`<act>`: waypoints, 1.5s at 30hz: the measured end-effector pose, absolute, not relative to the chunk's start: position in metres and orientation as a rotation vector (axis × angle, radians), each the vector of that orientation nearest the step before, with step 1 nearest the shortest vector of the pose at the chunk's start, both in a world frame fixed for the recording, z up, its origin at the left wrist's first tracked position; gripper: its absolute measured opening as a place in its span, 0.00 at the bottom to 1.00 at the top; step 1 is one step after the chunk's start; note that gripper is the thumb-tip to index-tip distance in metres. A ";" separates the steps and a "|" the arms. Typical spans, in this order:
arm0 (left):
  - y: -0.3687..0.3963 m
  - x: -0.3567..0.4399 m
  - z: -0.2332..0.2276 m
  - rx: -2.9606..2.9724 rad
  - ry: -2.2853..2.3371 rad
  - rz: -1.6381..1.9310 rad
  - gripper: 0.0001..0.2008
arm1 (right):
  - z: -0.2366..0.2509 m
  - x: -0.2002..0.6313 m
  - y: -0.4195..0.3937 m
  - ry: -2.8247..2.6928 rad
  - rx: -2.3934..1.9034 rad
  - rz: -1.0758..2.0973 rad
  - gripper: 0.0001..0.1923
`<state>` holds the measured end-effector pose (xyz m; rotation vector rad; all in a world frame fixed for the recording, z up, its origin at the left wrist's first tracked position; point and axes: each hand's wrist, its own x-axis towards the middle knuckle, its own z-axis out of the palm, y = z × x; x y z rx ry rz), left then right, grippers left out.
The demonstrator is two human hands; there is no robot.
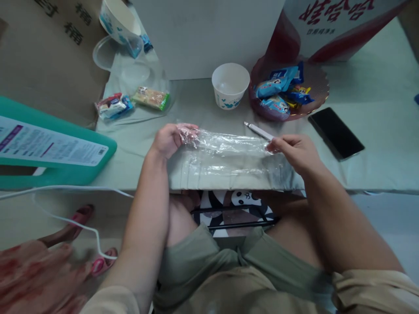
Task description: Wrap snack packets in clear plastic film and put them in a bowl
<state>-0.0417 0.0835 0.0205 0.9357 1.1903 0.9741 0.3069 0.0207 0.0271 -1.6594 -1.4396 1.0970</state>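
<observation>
Left hand point(170, 139): grip closed on the left end of the clear plastic bag point(229, 152), fingers curled over the film.
Right hand point(294, 150): grip narrow, thumb and fingers pinching the bag's right end, just below the white pen point(258, 131).
Bag position: stretched flat between both hands on the near edge of the counter point(376, 165), over the pale cloth, in front of the paper cup point(230, 85).
Handling: thin, limp, very light film; it looks slippery and likely to cling or crumple, and probably tears if pulled hard.
Where to hold: the two short ends, pinched close to the edge, as both hands do now; the middle sags without support.
Nearby: a dish of wrapped snacks point(284, 91) behind the right hand, a dark phone point(335, 133) to its right, two snack packets point(131, 102) beyond the left hand, a green box point(49, 148) at far left.
</observation>
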 end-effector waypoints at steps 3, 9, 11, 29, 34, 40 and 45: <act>0.086 -0.036 0.015 0.904 1.276 1.023 0.20 | 0.027 0.306 0.019 -1.490 -1.632 1.029 0.13; 0.083 -0.033 0.013 1.097 1.302 1.068 0.03 | 0.012 0.311 0.023 -1.550 -1.539 0.991 0.29; 0.081 -0.034 0.015 1.165 1.238 1.057 0.06 | 0.010 0.313 0.024 -1.582 -1.551 0.862 0.30; 0.079 -0.032 0.006 1.270 1.399 1.069 0.06 | 0.005 0.258 0.003 -2.345 -1.654 0.146 0.35; 0.086 -0.028 0.003 1.304 1.588 0.940 0.06 | 0.004 0.259 0.006 -2.340 -1.636 0.142 0.42; 0.084 -0.022 0.009 1.497 1.478 0.909 0.06 | 0.016 0.263 0.013 -2.141 -1.690 0.097 0.18; 0.083 -0.020 0.012 1.386 1.483 0.976 0.07 | 0.032 0.277 0.007 -2.133 -1.409 0.232 0.12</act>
